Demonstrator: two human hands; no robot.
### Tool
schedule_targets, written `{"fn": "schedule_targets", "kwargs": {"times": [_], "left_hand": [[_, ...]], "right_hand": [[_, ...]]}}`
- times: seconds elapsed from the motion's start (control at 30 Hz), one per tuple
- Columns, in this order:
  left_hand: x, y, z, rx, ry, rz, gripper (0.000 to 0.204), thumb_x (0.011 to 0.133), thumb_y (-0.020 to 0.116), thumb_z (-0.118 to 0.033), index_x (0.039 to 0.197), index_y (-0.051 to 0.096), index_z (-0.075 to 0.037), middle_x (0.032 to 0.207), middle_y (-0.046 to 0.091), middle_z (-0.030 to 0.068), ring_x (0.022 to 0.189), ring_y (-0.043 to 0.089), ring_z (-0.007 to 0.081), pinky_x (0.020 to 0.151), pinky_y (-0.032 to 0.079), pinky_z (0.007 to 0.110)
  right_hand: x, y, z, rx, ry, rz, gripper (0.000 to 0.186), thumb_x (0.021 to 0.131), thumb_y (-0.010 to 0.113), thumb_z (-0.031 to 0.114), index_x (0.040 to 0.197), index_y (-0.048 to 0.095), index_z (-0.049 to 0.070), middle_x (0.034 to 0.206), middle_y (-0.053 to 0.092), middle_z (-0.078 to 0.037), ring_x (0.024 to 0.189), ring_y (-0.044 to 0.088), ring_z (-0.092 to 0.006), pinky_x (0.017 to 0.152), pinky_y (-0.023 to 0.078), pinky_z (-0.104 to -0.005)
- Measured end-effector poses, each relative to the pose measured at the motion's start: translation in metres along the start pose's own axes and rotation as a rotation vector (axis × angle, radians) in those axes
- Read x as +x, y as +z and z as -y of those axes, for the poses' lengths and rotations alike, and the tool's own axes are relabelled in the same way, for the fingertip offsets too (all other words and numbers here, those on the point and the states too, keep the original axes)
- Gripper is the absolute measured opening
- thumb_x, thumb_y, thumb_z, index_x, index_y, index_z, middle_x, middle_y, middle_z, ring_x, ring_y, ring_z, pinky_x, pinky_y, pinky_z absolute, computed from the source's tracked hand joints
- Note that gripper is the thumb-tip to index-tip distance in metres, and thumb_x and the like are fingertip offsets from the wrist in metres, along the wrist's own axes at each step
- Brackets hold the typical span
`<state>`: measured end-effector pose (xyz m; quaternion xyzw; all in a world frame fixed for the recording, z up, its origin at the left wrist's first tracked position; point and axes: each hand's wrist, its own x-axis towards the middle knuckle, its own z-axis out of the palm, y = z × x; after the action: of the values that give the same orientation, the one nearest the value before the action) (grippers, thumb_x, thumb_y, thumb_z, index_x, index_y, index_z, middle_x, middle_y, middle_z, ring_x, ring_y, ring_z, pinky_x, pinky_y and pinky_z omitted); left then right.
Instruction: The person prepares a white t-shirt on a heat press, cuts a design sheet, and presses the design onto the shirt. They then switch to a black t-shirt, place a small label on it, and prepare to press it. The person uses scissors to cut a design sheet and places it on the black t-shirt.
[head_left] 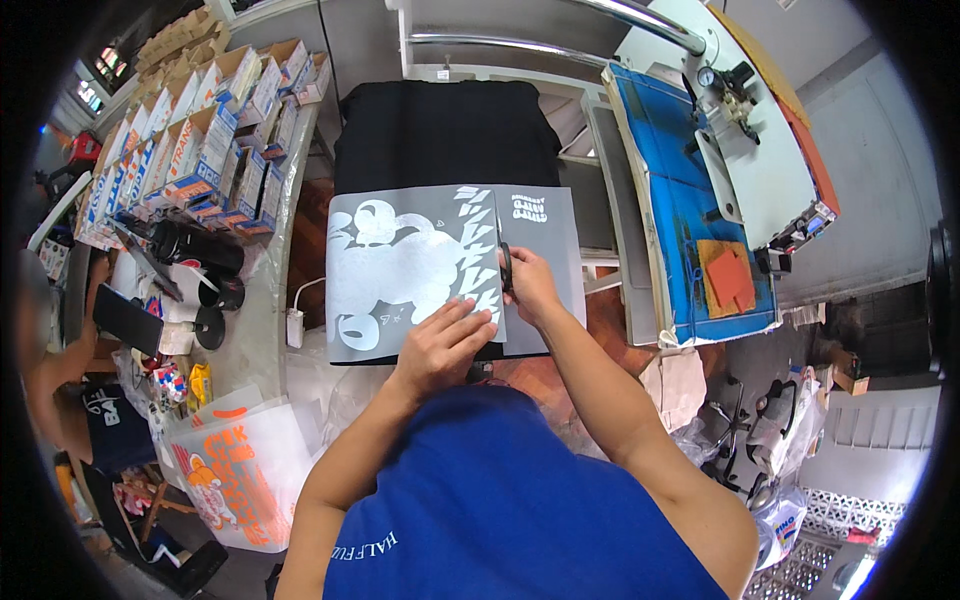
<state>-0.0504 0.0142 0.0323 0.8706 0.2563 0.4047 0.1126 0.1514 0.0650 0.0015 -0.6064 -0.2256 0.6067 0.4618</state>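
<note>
A grey, film-like sheet printed with a large white cartoon figure (395,270) lies over black cloth (445,135) in front of me. My right hand (530,285) holds a pair of dark-handled scissors (506,265), whose blades point away from me along a cut line in the sheet. To the right of that line is a narrower grey piece with small white lettering (540,260). My left hand (443,340) rests flat on the near edge of the printed part, fingers stretched toward the cut, holding nothing.
At right stands a frame with a blue-covered pad (665,190) and orange pieces (730,280) on it. Several cardboard boxes (200,150) fill the left table. Nearer are a dark-screened device (127,318) and a printed white bag (235,475). Another person's arm (65,355) shows far left.
</note>
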Motion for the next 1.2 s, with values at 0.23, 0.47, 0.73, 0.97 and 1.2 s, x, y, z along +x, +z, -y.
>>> {"fn": "schedule_targets", "kwargs": {"times": [0.23, 0.47, 0.73, 0.97, 1.2], "left_hand": [[0.003, -0.006, -0.002, -0.100, -0.083, -0.058, 0.020, 0.082, 0.065, -0.003, 0.101, 0.070, -0.006, 0.108, 0.071, 0.0094, 0.107, 0.068, 0.0304, 0.095, 0.055, 0.043], [-0.020, -0.054, 0.005, -0.851, -0.843, -1.075, 0.016, 0.103, 0.049, -0.007, 0.114, 0.059, 0.000, 0.107, 0.064, 0.0059, 0.097, 0.061, 0.0155, 0.091, 0.049, 0.032], [-0.249, -0.174, 0.004, -0.575, -0.686, -2.032, 0.010, 0.098, 0.053, -0.007, 0.105, 0.060, -0.009, 0.105, 0.063, 0.0044, 0.100, 0.062, 0.0177, 0.094, 0.053, 0.036], [-0.489, -0.209, -0.090, 0.055, -0.900, -2.240, 0.027, 0.100, 0.048, -0.019, 0.117, 0.060, -0.002, 0.118, 0.061, 0.0092, 0.105, 0.060, 0.0229, 0.096, 0.052, 0.040], [-0.516, -0.280, -0.152, 1.353, -1.772, -2.004, 0.035, 0.090, 0.062, -0.014, 0.118, 0.056, 0.007, 0.127, 0.054, 0.0217, 0.125, 0.050, 0.0334, 0.104, 0.042, 0.047]], "right_hand": [[0.015, 0.005, 0.010, -0.034, -0.040, -0.005, 0.034, 0.095, 0.065, 0.021, 0.119, 0.058, -0.002, 0.071, 0.059, -0.003, 0.054, 0.053, -0.0097, 0.038, 0.036, -0.0246], [0.016, -0.032, 0.006, -0.797, -0.558, -0.335, 0.043, 0.097, 0.056, 0.025, 0.133, 0.057, 0.000, 0.117, 0.066, -0.019, 0.108, 0.065, -0.0305, 0.095, 0.050, -0.0413], [0.038, -0.035, -0.009, -1.244, -0.814, -0.252, 0.066, 0.080, 0.070, 0.012, 0.140, 0.046, 0.001, 0.138, 0.054, -0.021, 0.132, 0.048, -0.0362, 0.113, 0.029, -0.0519], [0.052, 0.020, 0.015, -1.294, -0.854, -0.020, 0.062, 0.084, 0.067, 0.014, 0.141, 0.046, 0.001, 0.138, 0.055, -0.020, 0.131, 0.050, -0.0362, 0.112, 0.031, -0.0471], [0.057, 0.021, 0.014, -1.470, -0.807, -0.086, 0.064, 0.080, 0.067, 0.018, 0.139, 0.048, 0.002, 0.132, 0.057, -0.021, 0.123, 0.054, -0.0377, 0.106, 0.037, -0.0529]]}}
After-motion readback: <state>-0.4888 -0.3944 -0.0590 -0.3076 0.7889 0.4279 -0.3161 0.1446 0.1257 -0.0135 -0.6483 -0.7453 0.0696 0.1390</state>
